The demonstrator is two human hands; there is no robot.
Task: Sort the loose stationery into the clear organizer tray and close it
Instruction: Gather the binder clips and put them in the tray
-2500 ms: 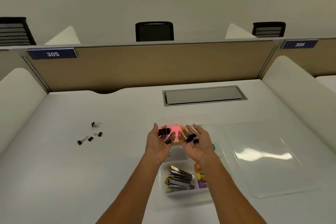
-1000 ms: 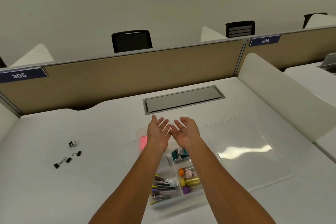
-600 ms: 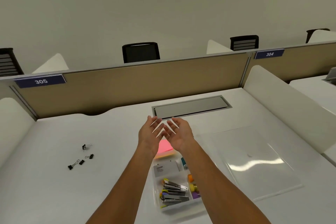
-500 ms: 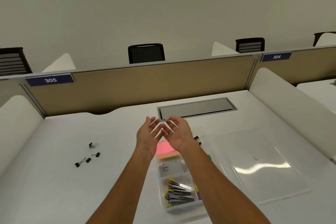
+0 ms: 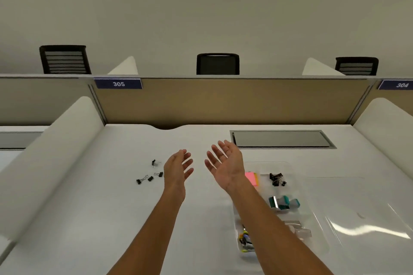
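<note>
White desk fills the lower view, walled by a tan partition bearing blue plates 305 and 304; three black chairs show beyond it against a plain wall. A grey hatch is set into the top. Left hand and right hand hover with fingers spread, holding nothing. Loose binder clips lie left of them. The clear organizer tray sits at right, open, with black clips, pink notes and teal items inside; its lid lies just beside it
</note>
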